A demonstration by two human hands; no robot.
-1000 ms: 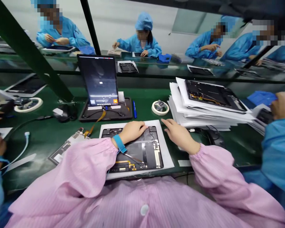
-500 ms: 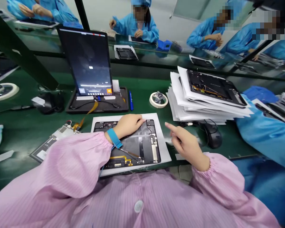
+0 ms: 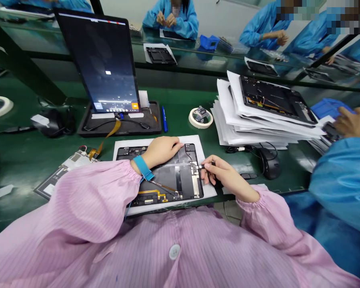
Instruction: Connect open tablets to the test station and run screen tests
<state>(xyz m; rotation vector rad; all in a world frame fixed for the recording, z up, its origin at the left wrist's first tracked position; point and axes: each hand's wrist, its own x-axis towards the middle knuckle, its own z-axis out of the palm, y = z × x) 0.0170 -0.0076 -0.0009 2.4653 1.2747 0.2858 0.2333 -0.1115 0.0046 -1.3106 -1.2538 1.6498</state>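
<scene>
You have no legible text anywhere in view. The small icons along the bottom of the upright tablet screen (image 3: 115, 106) show no readable words. The white tag (image 3: 38, 119) at far left and the white label (image 3: 52, 188) at near left are too small and blurred to read.

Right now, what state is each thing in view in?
Left hand: resting on the housing, holding nothing.
Right hand: pinching the tool.
Small dark tool: held, tip at the housing's circuit board.
Tablet housing: open, wiring exposed.
Upright tablet: on its stand, screen lit.
Masking tape roll: lying flat.
</scene>
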